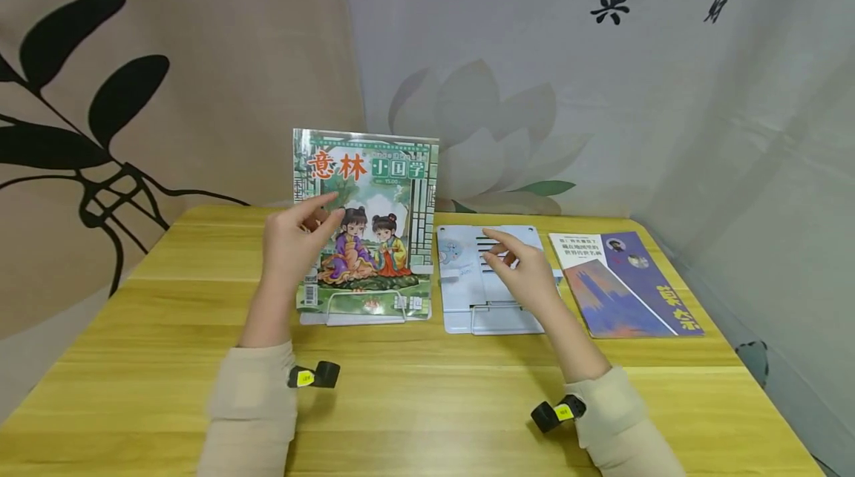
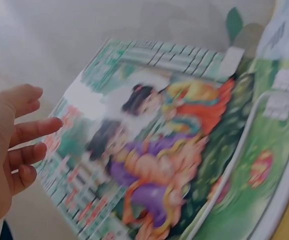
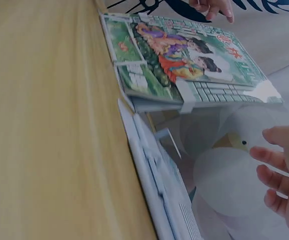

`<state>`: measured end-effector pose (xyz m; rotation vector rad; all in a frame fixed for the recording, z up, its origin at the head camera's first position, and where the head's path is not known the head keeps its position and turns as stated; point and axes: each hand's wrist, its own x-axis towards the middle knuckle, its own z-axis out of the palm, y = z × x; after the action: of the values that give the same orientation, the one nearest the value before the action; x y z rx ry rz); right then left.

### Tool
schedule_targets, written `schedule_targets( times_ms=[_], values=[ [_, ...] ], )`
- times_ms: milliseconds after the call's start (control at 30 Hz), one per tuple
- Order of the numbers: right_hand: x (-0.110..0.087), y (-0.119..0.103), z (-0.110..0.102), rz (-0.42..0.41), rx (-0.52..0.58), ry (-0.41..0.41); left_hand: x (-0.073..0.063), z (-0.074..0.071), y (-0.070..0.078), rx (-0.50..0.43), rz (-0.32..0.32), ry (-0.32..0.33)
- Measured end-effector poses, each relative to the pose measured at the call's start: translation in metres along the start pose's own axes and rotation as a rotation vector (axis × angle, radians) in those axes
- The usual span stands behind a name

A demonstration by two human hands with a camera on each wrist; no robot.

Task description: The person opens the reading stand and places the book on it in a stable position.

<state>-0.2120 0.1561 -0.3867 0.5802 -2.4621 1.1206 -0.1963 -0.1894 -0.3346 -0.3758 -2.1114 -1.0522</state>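
A green magazine (image 1: 374, 239) with two cartoon children on its cover stands upright on a white book stand (image 1: 366, 319), a wire holder across its lower edge. My left hand (image 1: 294, 236) hovers in front of its left side, fingers loosely bent and holding nothing; in the left wrist view the fingertips (image 2: 54, 125) overlap the cover's edge. To the right, a second white book stand (image 1: 461, 295) leans back low, with slots and a wire holder, bearing no book. Above it is my right hand (image 1: 524, 269), thumb and fingers apart with nothing between them.
A purple and white book (image 1: 624, 288) lies flat on the wooden table (image 1: 414, 403) at the right, beside the second stand. Behind the table hangs a pale curtain (image 1: 508, 32) with lotus and leaf prints. Each wrist bears a small black camera (image 1: 326, 374).
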Motion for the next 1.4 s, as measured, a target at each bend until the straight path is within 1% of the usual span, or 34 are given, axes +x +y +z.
schedule_targets(
  times_ms=[67, 133, 200, 300, 400, 533, 633, 767, 900, 1000, 1100, 1200, 1300, 1400],
  values=[
    [-0.005, 0.004, -0.007, 0.028, 0.005, -0.009, -0.001, 0.009, 0.005, -0.045, 0.011, -0.020],
    [-0.011, 0.008, -0.014, 0.052, 0.016, -0.012, -0.002, 0.019, 0.010, -0.073, 0.020, -0.053],
    [-0.016, 0.014, -0.020, 0.071, 0.029, -0.013, -0.005, 0.030, 0.015, -0.095, 0.016, -0.102],
    [-0.023, 0.023, -0.029, 0.106, 0.038, -0.021, -0.011, 0.048, 0.023, -0.103, 0.006, -0.182],
    [-0.031, 0.035, -0.036, 0.137, 0.056, -0.037, -0.019, 0.065, 0.030, -0.140, -0.002, -0.254],
    [-0.043, 0.046, -0.047, 0.160, 0.077, -0.087, -0.030, 0.086, 0.037, -0.175, -0.014, -0.341],
    [-0.054, 0.053, -0.055, 0.178, 0.113, -0.135, -0.038, 0.099, 0.041, -0.177, -0.012, -0.387],
    [-0.066, 0.061, -0.062, 0.205, 0.160, -0.164, -0.047, 0.114, 0.045, -0.188, -0.014, -0.435],
    [-0.076, 0.069, -0.065, 0.224, 0.142, -0.176, -0.058, 0.128, 0.048, -0.211, -0.030, -0.496],
    [-0.084, 0.073, -0.066, 0.247, 0.143, -0.191, -0.067, 0.138, 0.047, -0.234, -0.050, -0.522],
    [-0.089, 0.077, -0.063, 0.276, 0.174, -0.213, -0.075, 0.147, 0.046, -0.259, -0.086, -0.543],
    [-0.092, 0.079, -0.058, 0.297, 0.219, -0.232, -0.085, 0.155, 0.044, -0.281, -0.139, -0.591],
    [-0.093, 0.079, -0.053, 0.292, 0.218, -0.236, -0.093, 0.161, 0.044, -0.277, -0.172, -0.642],
    [-0.093, 0.080, -0.048, 0.272, 0.176, -0.223, -0.100, 0.164, 0.044, -0.232, -0.159, -0.678]
  ],
)
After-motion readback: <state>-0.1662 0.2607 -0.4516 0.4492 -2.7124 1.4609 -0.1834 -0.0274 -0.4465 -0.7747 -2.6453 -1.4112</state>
